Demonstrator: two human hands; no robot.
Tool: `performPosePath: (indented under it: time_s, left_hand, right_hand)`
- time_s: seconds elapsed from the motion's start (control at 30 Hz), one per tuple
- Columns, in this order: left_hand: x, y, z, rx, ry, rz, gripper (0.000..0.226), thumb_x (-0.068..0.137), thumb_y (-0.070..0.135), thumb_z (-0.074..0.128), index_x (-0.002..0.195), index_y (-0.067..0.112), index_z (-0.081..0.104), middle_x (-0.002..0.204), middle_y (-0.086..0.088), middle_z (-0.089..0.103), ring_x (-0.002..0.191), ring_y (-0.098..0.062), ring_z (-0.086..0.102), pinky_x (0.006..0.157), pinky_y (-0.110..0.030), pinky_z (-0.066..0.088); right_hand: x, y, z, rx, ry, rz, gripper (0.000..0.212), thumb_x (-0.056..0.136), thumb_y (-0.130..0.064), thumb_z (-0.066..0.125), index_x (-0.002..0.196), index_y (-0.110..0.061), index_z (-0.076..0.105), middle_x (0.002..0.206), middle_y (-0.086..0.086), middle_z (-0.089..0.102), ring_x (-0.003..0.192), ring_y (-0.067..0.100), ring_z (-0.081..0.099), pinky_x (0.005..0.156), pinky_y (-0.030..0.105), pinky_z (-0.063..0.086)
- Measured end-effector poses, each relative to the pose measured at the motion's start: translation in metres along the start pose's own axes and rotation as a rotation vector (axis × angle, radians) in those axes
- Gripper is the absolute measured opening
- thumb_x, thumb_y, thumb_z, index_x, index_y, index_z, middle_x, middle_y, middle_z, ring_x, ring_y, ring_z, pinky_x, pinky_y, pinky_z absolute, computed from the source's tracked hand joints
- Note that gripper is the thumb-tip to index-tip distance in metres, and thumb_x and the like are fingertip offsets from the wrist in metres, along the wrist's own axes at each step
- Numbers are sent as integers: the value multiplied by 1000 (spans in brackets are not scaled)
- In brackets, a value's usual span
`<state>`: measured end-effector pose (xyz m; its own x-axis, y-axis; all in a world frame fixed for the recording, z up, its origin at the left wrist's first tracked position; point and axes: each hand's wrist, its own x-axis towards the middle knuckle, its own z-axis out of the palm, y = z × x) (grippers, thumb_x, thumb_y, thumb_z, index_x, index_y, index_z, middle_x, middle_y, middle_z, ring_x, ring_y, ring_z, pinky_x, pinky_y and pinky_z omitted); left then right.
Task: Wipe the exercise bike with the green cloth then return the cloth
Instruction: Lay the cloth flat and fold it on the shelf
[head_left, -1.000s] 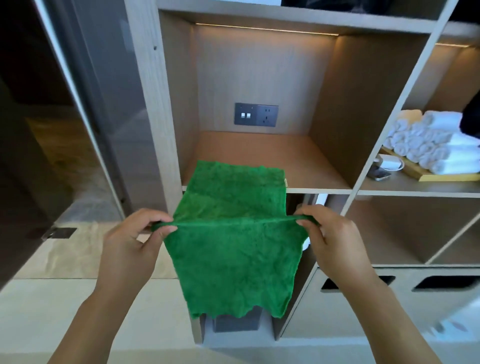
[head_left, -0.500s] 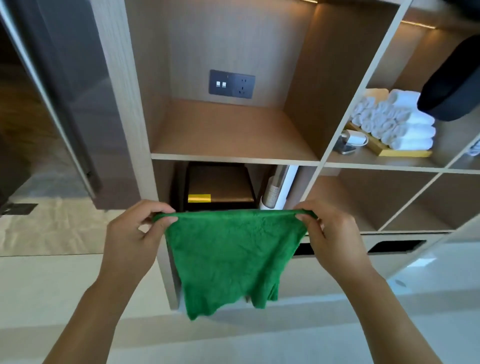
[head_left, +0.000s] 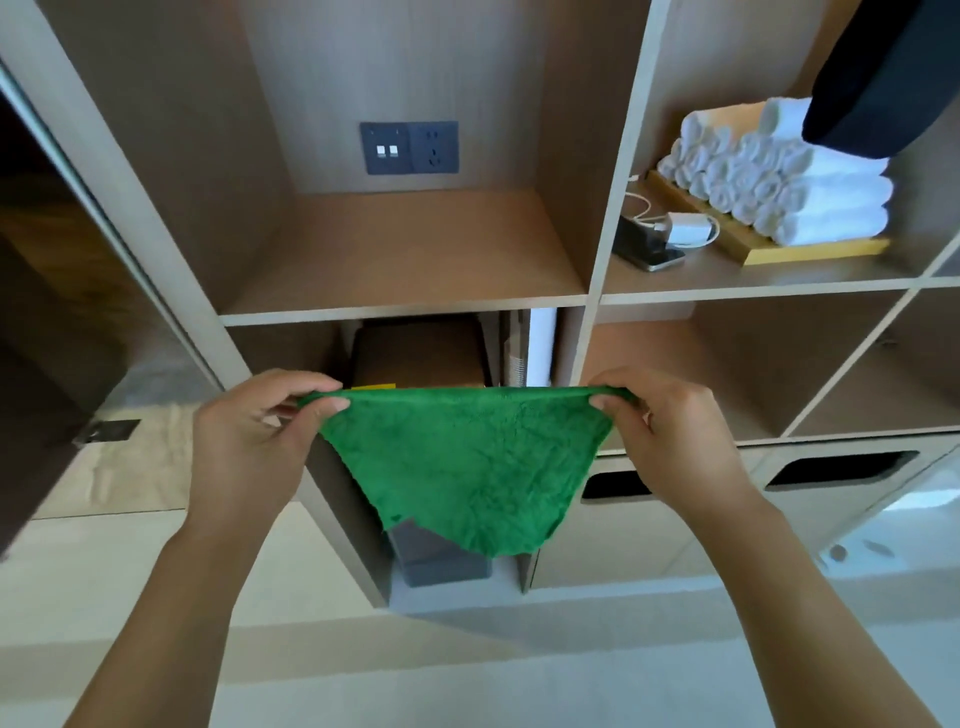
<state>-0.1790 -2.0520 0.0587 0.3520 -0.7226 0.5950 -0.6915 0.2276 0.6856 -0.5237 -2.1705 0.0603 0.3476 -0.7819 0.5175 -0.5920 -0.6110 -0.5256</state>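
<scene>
A fuzzy, crinkled green cloth (head_left: 470, 467) is held in front of the wooden shelf unit (head_left: 592, 291), pinched at one top corner by the left hand (head_left: 249, 441) and at the other by the right hand (head_left: 675, 441). Its taut top edge is stretched horizontally, and the rest is left hanging to a ragged point.

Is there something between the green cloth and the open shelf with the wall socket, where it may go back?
Nothing visible does. Left hand and right hand pinch the cloth by its top corners, below and in front of the shelf. The shelf board shows bare, and its opening is unblocked.
</scene>
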Motion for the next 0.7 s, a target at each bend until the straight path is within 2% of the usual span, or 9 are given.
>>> performPosePath:
  time_s: [0.17, 0.27, 0.33, 0.47, 0.6, 0.7]
  left_hand:
    - [12, 4, -1, 124, 36, 17, 18, 85, 17, 79, 97, 29, 76, 93, 16, 74, 84, -5, 69, 77, -14, 54]
    - [28, -5, 3, 141, 59, -20, 15, 87, 15, 80, 97, 25, 78, 95, 15, 76, 84, -9, 69, 78, -18, 55]
    - [39, -13, 6, 148, 67, -24, 16, 87, 13, 81, 98, 24, 78, 94, 17, 75, 86, -7, 69, 79, -13, 53]
    - [65, -40, 10, 137, 72, -19, 13, 87, 13, 81, 97, 22, 78, 104, 27, 70, 85, 2, 67, 79, -4, 47]
    - [97, -77, 14, 109, 71, -9, 20, 89, 8, 80, 98, 25, 77, 96, 22, 73, 89, 5, 67, 82, -7, 48]
    - [132, -100, 18, 78, 48, 29, 27, 92, 8, 76, 99, 34, 74, 102, 20, 73, 94, -3, 69, 88, -17, 54]
  right_hand:
    - [32, 5, 8, 42, -28, -39, 15, 100, -10, 67, 101, -19, 79, 85, -10, 72, 71, 18, 67, 65, 43, 58]
    - [56, 12, 18, 15, -28, -83, 15, 100, -10, 67, 103, -19, 79, 90, -8, 73, 77, 21, 68, 69, 43, 58]
    - [71, 15, 27, -13, -53, -82, 16, 101, -14, 65, 106, -20, 79, 93, -5, 75, 79, 21, 68, 71, 41, 57]
    - [97, 12, 46, -48, -47, -79, 16, 100, -13, 67, 108, -21, 79, 94, -8, 75, 76, 15, 62, 67, 32, 50]
    - [128, 4, 64, -140, -28, -56, 15, 101, -17, 67, 110, -17, 78, 98, 4, 77, 84, 30, 70, 71, 42, 57]
    - [156, -4, 75, -244, 10, -75, 12, 101, -14, 67, 108, -15, 76, 96, 4, 76, 82, 33, 70, 64, 37, 54]
